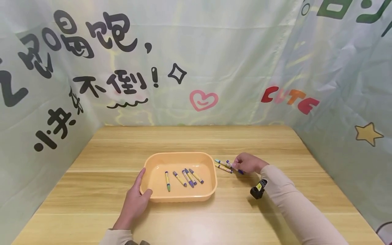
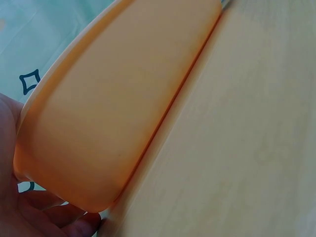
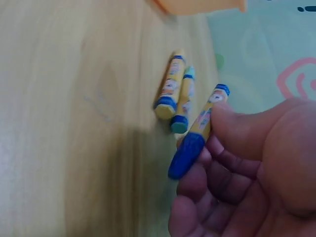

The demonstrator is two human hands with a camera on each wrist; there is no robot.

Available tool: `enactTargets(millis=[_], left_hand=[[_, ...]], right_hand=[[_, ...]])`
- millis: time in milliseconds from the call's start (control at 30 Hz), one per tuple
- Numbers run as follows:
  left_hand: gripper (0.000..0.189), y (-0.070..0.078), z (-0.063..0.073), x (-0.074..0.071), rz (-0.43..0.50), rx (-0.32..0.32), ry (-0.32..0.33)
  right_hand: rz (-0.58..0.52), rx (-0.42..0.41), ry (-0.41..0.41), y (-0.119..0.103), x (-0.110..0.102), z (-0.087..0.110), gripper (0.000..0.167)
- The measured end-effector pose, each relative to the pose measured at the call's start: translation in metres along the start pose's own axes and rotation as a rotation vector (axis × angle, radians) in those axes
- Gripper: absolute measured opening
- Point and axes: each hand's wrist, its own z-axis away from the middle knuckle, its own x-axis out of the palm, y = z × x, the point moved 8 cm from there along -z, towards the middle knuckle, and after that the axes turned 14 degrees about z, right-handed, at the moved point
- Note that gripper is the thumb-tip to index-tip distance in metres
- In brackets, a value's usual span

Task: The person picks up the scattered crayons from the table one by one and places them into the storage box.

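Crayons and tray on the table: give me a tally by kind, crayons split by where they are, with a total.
Crayons lying in the tray: 5
Loose crayons on the table: 2
Blue-tipped crayon held in the right hand: 1
Tray: 1
Total: 9, of which 8 are crayons

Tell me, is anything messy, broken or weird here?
A little messy: two crayons lie outside the orange tray, while five crayons lie inside at different slants. The right hand pinches another crayon. A faint pale mark shows on the table; I can't tell what it is. Nothing looks broken.
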Motion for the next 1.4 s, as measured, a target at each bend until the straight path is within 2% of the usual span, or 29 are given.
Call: enactTargets(millis=[133, 300, 667, 967, 1267, 1400], left_hand=[[0.079, 0.0, 0.001, 0.0, 0.0, -0.012, -0.001], [0.079, 0.001, 0.0, 0.0, 0.002, -0.011, -0.003], [0.08, 0.0, 0.001, 0.003, 0.028, -0.019, -0.02], [0.079, 0.002, 0.0, 0.001, 0.0, 0.002, -0.006], [0.079, 0.001, 0.0, 0.001, 0.005, 0.006, -0.01], [0.079, 0.001, 0.001, 0.0, -0.005, 0.007, -0.006]], right_hand=[[-0.158, 0.005, -0.035, -0.003, 0.001, -0.001, 0.018], [-0.246, 0.008, -0.039, -0.008, 0.0, -0.003, 0.023], [-0.339, -0.024, -0.059, -0.035, -0.004, -0.007, 0.019], [-0.385, -0.084, -0.077, -0.058, -0.006, -0.013, 0.018], [-0.412, -0.092, -0.086, -0.076, -0.006, -0.017, 0.018], [-0.411, -0.088, -0.084, -0.082, -0.004, -0.02, 0.023]])
